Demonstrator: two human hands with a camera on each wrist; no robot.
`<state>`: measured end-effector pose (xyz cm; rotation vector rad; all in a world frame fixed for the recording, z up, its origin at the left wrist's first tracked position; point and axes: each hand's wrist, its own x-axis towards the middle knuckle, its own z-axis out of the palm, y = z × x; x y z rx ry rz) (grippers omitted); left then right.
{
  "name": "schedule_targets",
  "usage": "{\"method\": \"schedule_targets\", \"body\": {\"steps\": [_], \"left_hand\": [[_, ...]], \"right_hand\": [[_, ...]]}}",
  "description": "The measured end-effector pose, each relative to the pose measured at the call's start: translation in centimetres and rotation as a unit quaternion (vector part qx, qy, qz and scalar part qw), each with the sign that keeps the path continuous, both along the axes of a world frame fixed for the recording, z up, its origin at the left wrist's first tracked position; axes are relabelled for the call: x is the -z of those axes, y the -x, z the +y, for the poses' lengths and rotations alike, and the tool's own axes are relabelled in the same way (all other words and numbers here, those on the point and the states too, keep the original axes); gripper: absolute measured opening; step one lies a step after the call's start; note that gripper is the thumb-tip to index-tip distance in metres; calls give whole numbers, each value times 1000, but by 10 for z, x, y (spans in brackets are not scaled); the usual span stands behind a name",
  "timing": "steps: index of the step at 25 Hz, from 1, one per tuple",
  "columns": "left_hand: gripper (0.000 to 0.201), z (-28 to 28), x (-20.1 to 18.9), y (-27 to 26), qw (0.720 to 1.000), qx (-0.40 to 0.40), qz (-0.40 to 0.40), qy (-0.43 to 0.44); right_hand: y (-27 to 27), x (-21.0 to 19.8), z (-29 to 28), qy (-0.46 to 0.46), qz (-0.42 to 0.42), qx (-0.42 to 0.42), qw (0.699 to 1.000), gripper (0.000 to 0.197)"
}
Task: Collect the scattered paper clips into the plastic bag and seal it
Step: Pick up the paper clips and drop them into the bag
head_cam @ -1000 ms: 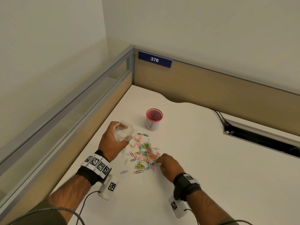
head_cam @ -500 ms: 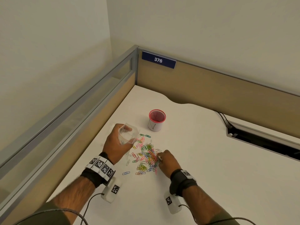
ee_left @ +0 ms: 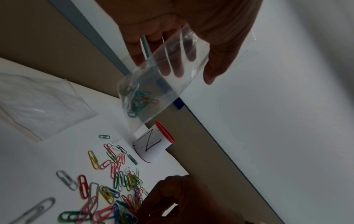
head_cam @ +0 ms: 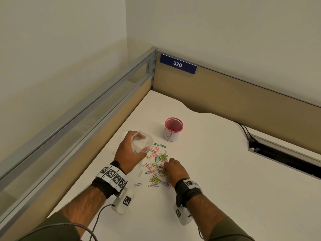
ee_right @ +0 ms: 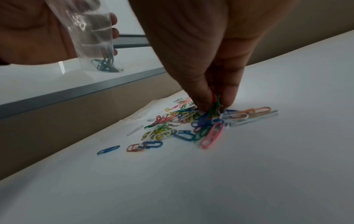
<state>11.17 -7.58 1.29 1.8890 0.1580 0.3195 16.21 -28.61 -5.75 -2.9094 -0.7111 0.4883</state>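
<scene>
Paper clips [head_cam: 157, 168] strewn on tabletop [head_cam: 225, 180], few in plastic bag [ee_left: 162, 78] gripped upright, mouth up, by raised left hand [head_cam: 128, 153]; right hand [ee_right: 210, 60] fingertips-down, pinching clips fr pile.

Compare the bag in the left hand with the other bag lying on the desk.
The held bag is up off the desk in the left hand; the other bag lies flat on it. The held bag has paper clips bunched at its bottom; none show in the other bag. The held bag looks clear, the other cloudier white. Both are thin plastic.
</scene>
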Motion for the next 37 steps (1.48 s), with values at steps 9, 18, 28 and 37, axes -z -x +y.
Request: {"method": "schedule_targets", "body": {"steps": [9,18,28,37], "left_hand": [[43,-3,5,-8,1000,1,-2,4],[41,-20,7,-20,999,39,-5,-16],[42,-30,-2,-22,998,49,8,-24],[38,3,-6,-9,1000,21,-7,3]], "right_hand": [[-17,-43,-20,-250,56,197,946,12],[-11,-172,16,-441,4,135,887,7],[-5,-186,53,-272,-124,7,954,16],[-30,-47,-25,-23,75,168,983,27]]}}
